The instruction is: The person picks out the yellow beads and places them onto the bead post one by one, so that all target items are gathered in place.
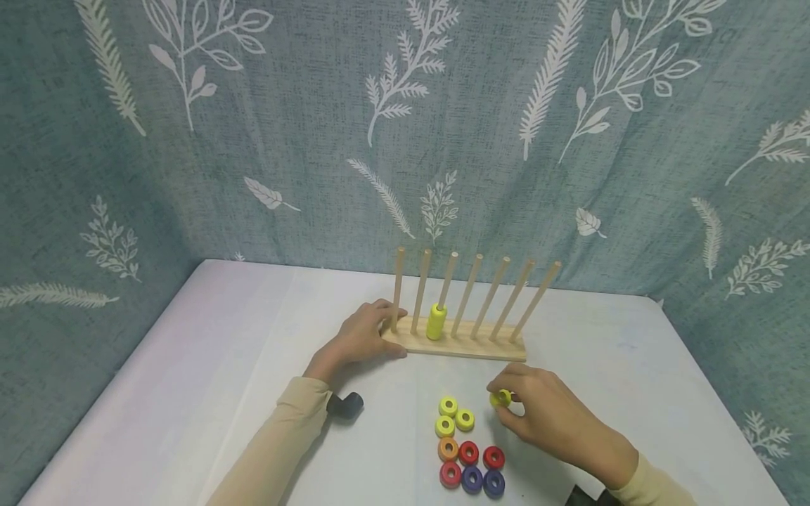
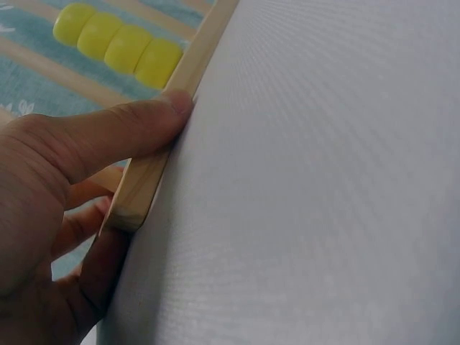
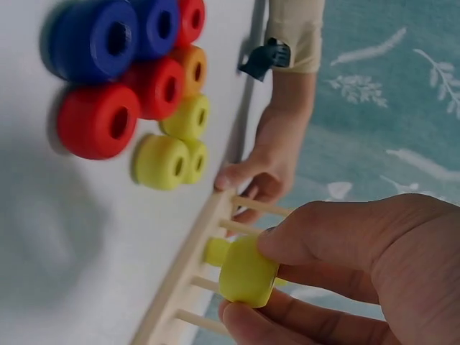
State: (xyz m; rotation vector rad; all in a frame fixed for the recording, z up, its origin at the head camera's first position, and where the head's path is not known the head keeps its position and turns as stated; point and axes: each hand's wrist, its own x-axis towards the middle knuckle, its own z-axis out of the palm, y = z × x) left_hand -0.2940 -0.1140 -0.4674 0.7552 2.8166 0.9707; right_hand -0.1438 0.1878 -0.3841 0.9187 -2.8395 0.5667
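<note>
My left hand (image 1: 365, 332) grips the left end of a wooden peg rack (image 1: 462, 346), thumb along the front edge of the base and fingers round behind it, as the left wrist view shows. Upright pegs line the rack. Several yellow beads (image 2: 117, 44) are stacked on its third peg from the left. In front of the rack's right part, my right hand (image 1: 544, 414) pinches one yellow bead (image 3: 248, 272) between thumb and fingertips, raised over the table. In the head view its hole (image 1: 503, 396) shows between the fingers.
Left of my right hand lie three loose yellow beads (image 1: 448, 406), one orange bead (image 1: 448, 457), three red beads (image 1: 469, 442) and two blue beads (image 1: 472, 490), grouped on the white table (image 1: 209, 365). A patterned green-grey curtain (image 1: 304, 140) hangs behind. Dark wrist devices (image 1: 345, 406) sit on both arms.
</note>
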